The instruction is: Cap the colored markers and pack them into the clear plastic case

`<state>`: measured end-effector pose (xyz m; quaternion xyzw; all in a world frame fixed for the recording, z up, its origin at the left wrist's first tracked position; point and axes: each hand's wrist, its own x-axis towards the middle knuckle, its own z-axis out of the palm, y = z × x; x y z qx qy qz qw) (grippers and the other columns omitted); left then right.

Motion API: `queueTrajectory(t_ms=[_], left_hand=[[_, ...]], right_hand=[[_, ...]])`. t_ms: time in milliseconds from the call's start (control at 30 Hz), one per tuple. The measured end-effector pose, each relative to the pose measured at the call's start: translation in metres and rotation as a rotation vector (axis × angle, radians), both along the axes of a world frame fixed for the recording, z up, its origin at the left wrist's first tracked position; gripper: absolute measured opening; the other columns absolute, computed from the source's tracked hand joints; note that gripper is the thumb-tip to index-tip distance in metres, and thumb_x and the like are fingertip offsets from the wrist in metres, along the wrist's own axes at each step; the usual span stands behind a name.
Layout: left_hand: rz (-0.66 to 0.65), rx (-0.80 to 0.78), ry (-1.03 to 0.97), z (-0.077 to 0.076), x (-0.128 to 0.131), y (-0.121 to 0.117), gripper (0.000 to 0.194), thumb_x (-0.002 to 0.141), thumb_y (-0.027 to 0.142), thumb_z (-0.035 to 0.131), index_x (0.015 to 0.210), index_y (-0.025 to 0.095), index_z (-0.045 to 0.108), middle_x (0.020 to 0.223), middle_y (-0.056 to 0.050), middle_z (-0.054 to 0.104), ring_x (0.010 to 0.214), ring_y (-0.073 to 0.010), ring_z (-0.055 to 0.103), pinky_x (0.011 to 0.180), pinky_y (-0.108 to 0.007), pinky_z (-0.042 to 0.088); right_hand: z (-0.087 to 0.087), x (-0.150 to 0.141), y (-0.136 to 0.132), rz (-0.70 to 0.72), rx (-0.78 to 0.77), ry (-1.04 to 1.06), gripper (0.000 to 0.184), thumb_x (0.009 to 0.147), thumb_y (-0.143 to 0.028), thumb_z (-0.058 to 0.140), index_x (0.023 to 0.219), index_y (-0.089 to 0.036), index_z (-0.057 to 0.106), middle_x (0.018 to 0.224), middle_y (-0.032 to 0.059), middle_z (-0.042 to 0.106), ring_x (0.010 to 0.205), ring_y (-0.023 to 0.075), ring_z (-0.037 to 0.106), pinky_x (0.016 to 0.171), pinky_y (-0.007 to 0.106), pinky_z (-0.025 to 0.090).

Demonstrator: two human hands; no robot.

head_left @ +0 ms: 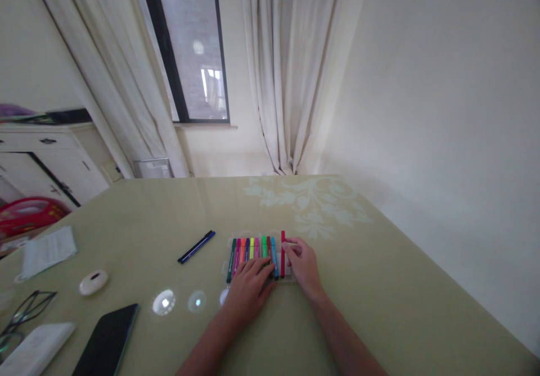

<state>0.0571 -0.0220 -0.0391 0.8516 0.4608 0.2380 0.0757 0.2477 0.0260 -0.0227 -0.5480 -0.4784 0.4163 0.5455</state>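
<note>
A clear plastic case (276,235) lies on the table with several coloured felt-tip pens (242,248) side by side in it. My right hand (304,266) pinches a red felt-tip pen (283,261) between thumb and fingers at the case's right end. My left hand (250,289) rests with fingers stretched out over the lower part of the pens, covering some of them. Just right of its fingertips is a light blue pen (274,252). Left of the case, two dark pens (196,247), one black and one blue, lie together on the table.
On the left side of the table (169,213) are a black phone (107,339), a white block-shaped object (37,348), glasses (31,308), a round white object (93,282) and a face mask (48,251). A wall (442,140) runs along the right edge.
</note>
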Motion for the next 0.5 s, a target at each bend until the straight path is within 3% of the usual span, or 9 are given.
queueTrajectory(t_ms=[267, 500], left_hand=[[-0.007, -0.016, -0.014, 0.0036, 0.0023, -0.0013, 0.034, 0.100, 0.030, 0.058, 0.133, 0.029, 0.063, 0.137, -0.006, 0.066, 0.126, -0.0269, 0.059, 0.109, -0.048, 0.049], [0.002, -0.013, 0.009, 0.0038, 0.0028, -0.0022, 0.036, 0.099, 0.030, 0.060, 0.135, 0.028, 0.062, 0.139, -0.006, 0.065, 0.128, -0.0273, 0.058, 0.110, -0.050, 0.048]], right_hand=[[0.0007, 0.0016, 0.0037, 0.039, 0.024, 0.120, 0.043, 0.076, -0.052, 0.076, 0.100, -0.018, 0.073, 0.070, 0.0044, 0.075, 0.055, 0.0184, 0.063, 0.055, 0.029, 0.050], [-0.0062, 0.0064, 0.0073, 0.035, -0.059, 0.270, 0.049, 0.074, -0.050, 0.078, 0.111, -0.017, 0.072, 0.081, 0.0061, 0.078, 0.055, 0.0154, 0.059, 0.051, 0.025, 0.044]])
